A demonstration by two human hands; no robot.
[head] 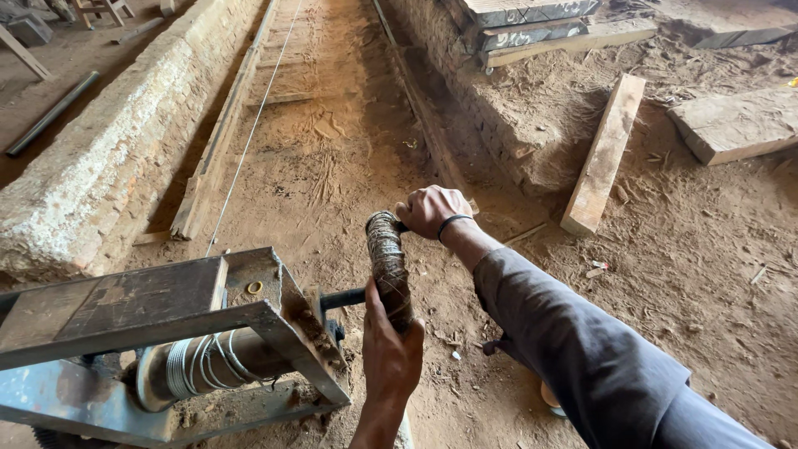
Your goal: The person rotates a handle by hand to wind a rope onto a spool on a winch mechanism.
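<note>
Two hands clench the wire-wrapped crank handle (389, 268): right hand (432, 211) at twelve o'clock, left hand (391, 353) at six; it looks stiff, heavy, rough.

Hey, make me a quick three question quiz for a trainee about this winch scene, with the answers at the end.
1. True or false: both hands grip the wrapped crank handle.
2. What is wound on the drum under the metal frame?
A. cable
B. cloth
C. hose
3. Fill in: the right hand wears a dark ____ at the wrist.

Key:
1. True; the left hand holds the lower end, the right hand the top.
2. A; a thin cable runs away down the dirt trench.
3. Band.
</note>
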